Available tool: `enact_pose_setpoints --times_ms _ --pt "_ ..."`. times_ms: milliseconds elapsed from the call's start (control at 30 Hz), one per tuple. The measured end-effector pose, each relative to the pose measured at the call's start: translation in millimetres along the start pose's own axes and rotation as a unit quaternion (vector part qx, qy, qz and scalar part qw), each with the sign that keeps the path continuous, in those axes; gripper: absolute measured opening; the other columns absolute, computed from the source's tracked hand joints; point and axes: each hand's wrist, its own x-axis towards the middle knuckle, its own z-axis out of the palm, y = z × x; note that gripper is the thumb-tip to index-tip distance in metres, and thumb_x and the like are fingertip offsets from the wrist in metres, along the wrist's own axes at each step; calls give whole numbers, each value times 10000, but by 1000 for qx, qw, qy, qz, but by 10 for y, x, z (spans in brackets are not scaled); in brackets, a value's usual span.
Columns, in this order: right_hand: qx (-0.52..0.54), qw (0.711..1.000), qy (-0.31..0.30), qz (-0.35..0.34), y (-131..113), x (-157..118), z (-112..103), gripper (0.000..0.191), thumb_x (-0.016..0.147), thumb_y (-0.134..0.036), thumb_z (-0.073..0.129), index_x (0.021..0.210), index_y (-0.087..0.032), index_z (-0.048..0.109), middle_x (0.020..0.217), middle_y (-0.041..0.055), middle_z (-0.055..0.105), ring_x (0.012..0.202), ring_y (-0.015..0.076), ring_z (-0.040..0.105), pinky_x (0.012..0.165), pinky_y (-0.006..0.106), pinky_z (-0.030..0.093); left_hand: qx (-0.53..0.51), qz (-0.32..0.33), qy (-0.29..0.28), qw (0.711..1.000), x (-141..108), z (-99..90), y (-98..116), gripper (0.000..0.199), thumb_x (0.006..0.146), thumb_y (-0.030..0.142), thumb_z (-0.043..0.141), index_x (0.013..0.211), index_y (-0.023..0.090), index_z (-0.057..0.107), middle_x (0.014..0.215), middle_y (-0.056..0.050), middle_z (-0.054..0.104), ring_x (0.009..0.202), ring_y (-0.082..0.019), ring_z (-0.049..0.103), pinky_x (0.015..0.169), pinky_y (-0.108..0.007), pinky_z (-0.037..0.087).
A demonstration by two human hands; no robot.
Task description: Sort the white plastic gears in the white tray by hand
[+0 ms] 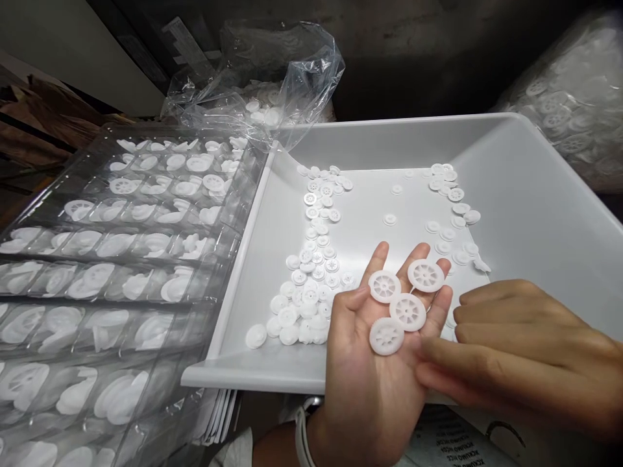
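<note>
My left hand [372, 376] is palm up over the near edge of the white tray [530, 175]. Several white plastic spoked wheels [407, 312] rest on its palm and fingers. Close by on the right, my right hand [516, 337] has its fingers curled, its fingertips at the little-finger side of the left palm. Whatever those fingers may hold is hidden. Inside the tray, many small white wheels [316, 259] lie heaped along the left side. A looser group of wheels [442, 246] lies along the right, with a few single ones between.
A clear plastic compartment tray [189, 311] filled with white parts stands at the left. Behind it is an open clear bag [311, 71] of white pieces. Another bag [574, 97] of wheels sits at the far right. Brown crumpled material [48, 123] is at the left edge.
</note>
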Motion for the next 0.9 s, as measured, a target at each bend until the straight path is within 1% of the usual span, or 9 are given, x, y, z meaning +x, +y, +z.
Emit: enact_pose_setpoints --times_ms 67,100,200,267,400,500,700,800,900 --pt "-19 1000 8 12 -39 -36 49 291 982 -147 488 1233 -121 635 708 15 622 591 183 581 529 364 454 -2 -3 0 1000 10 9 -17 588 983 348 431 1545 200 348 1372 -135 672 1276 -267 632 1106 -354 499" --pt "-33 999 13 22 -58 -55 77 317 985 -192 486 1259 -168 644 725 24 641 620 203 610 532 369 481 -2 -2 1 1000 14 12 -28 577 989 350 414 1542 199 352 1358 -131 682 1264 -258 642 1112 -353 492" --pt "-75 996 26 51 -103 -107 152 249 964 -380 584 1166 -335 723 689 25 633 646 240 639 489 359 495 1 -6 0 1000 17 14 -65 572 989 346 387 1544 209 349 1333 -119 699 1240 -241 659 1132 -361 472" --pt "-82 995 31 54 -127 -133 185 229 927 -463 647 1099 -355 752 654 29 605 637 250 634 469 353 485 2 -11 -5 1000 15 8 -85 596 972 328 397 1553 214 331 1337 -118 697 1241 -241 658 1135 -367 466" --pt "-77 995 34 52 -166 -170 199 261 916 -500 662 1098 -342 761 635 28 581 616 246 618 476 353 484 -5 -11 -17 1000 -2 -13 -98 609 962 322 384 1559 217 325 1356 -110 687 1247 -234 655 1139 -370 455" --pt "-75 995 26 52 -174 -191 179 313 941 -429 628 1216 -312 721 663 24 589 634 249 624 522 377 500 -8 -16 -31 999 -16 -25 -85 579 980 332 366 1548 216 352 1378 -109 673 1252 -237 652 1142 -368 444" --pt "-81 996 -19 23 -163 -205 146 598 908 -192 513 1483 -32 475 785 66 639 759 268 654 663 478 529 -4 -20 -49 999 -26 -29 -63 600 948 315 348 1532 181 374 1415 -133 643 1277 -256 633 1137 -384 448" --pt "-78 996 -17 43 -180 -191 151 665 893 -176 512 1536 -42 405 770 58 627 743 272 655 639 479 518 -2 -20 -63 998 -25 -42 -60 631 913 332 381 1525 177 387 1436 -139 625 1311 -274 604 1154 -403 431" --pt "-81 994 -7 70 -193 -189 162 648 916 -189 510 1545 -76 406 737 43 589 683 260 626 604 466 490 2 -18 -81 997 -26 -59 -62 690 838 316 450 1513 176 409 1446 -143 616 1340 -299 577 1188 -442 390"
